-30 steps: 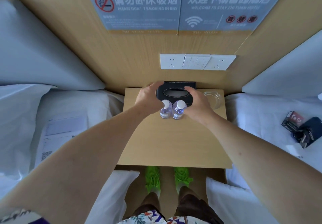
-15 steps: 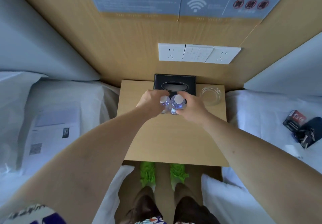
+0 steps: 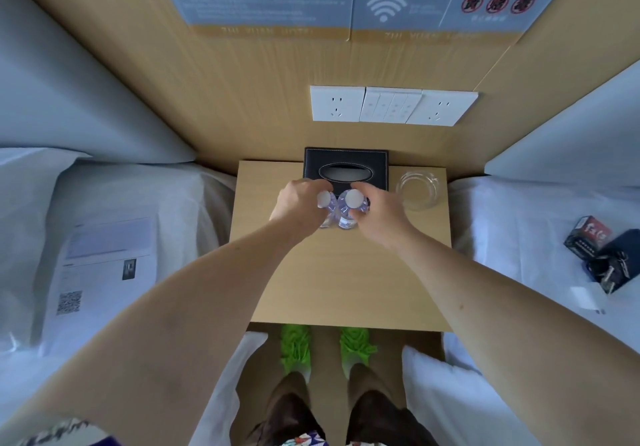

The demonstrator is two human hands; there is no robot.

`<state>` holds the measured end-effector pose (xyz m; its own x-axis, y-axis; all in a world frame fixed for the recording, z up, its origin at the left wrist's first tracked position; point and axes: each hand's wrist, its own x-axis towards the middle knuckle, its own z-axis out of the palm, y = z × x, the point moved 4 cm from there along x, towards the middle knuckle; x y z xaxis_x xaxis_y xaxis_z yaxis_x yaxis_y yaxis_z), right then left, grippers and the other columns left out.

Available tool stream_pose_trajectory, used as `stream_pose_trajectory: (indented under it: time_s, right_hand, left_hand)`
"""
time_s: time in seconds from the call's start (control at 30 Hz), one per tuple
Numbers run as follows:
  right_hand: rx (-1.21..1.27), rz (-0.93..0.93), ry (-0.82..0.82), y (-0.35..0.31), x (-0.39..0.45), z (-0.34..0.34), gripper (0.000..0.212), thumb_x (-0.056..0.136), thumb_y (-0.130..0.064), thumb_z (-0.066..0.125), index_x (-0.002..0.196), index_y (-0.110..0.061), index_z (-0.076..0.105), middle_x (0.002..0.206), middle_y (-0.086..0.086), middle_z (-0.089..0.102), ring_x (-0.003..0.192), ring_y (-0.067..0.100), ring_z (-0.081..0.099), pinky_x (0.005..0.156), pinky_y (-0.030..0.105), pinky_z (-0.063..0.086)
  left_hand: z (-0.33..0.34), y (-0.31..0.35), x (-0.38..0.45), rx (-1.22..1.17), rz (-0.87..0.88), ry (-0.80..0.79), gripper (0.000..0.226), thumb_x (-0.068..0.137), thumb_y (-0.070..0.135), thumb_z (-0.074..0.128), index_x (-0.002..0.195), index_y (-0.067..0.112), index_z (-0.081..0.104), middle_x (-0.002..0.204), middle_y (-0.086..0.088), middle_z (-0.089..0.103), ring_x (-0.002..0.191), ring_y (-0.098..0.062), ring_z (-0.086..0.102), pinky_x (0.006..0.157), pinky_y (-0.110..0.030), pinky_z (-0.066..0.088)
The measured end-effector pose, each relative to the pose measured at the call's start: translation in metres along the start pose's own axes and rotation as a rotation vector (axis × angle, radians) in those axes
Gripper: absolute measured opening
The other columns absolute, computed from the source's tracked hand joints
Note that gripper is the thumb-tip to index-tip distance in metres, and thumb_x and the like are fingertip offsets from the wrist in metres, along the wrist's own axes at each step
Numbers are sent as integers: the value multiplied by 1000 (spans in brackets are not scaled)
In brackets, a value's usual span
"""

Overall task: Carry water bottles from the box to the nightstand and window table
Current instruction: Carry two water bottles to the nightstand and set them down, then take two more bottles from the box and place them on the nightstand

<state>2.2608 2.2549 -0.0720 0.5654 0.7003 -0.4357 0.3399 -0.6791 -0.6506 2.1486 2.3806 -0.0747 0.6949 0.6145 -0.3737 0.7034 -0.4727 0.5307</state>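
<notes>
Both bottles stand upright, touching, between the hands on the counter (image 3: 343,272) — since a second ago, left hand (image 3: 298,203) and right hand (image 3: 379,208) have closed round left bottle (image 3: 325,203) and right bottle (image 3: 351,206), nudging them together. Nightstand delivery looks nearly done.

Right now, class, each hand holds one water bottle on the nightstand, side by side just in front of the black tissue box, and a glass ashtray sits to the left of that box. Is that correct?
One detail is wrong: the glass ashtray sits to the right of the black tissue box, not the left, as the head view shows. The rest stands: the left hand and right hand each hold a water bottle on the nightstand.
</notes>
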Motion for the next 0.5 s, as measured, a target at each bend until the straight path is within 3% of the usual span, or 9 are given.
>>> stream_pose_trajectory:
  time_s: [0.13, 0.2, 0.3, 0.43, 0.5]
  right_hand:
    - [-62, 11, -29, -12, -3, -13, 58, 90, -17, 70, 144, -11, 52, 133, 12, 66, 117, 33, 61, 96, 45, 51]
    - [-87, 15, -34, -21, -6, -24, 63, 90, -18, 67, 150, -15, 47, 132, 11, 66, 111, 32, 63, 92, 41, 52]
    - [-76, 38, -22, -37, -13, -42, 69, 89, -20, 66, 154, -22, 42, 127, 7, 67, 106, 28, 64, 91, 40, 54]
    - [-90, 23, 35, -61, -27, -68, 53, 83, -17, 68, 136, -16, 58, 119, 8, 70, 110, 31, 63, 89, 38, 53]
    - [-111, 29, 101, -72, -40, -86, 55, 84, -21, 70, 138, -17, 57, 126, 8, 67, 115, 32, 62, 92, 38, 52]
  left_hand:
    - [-11, 5, -4, 66, -15, -53, 70, 83, 22, 74, 147, 32, 49, 123, 1, 60, 106, -27, 58, 78, -28, 41]
    - [-24, 12, -6, 67, -22, -58, 73, 83, 24, 73, 150, 34, 45, 125, 1, 57, 104, -24, 55, 77, -28, 41]
    - [-47, 26, -9, 58, 6, -41, 66, 82, 25, 74, 144, 31, 51, 132, 2, 55, 109, -23, 54, 81, -28, 43]
    - [-82, 53, -8, 95, 80, 5, 64, 83, 30, 75, 143, 33, 53, 139, 3, 54, 122, -24, 54, 86, -29, 43]
    - [-100, 72, -9, 135, 144, 16, 69, 85, 34, 75, 148, 32, 48, 147, 1, 49, 131, -25, 49, 98, -35, 46]
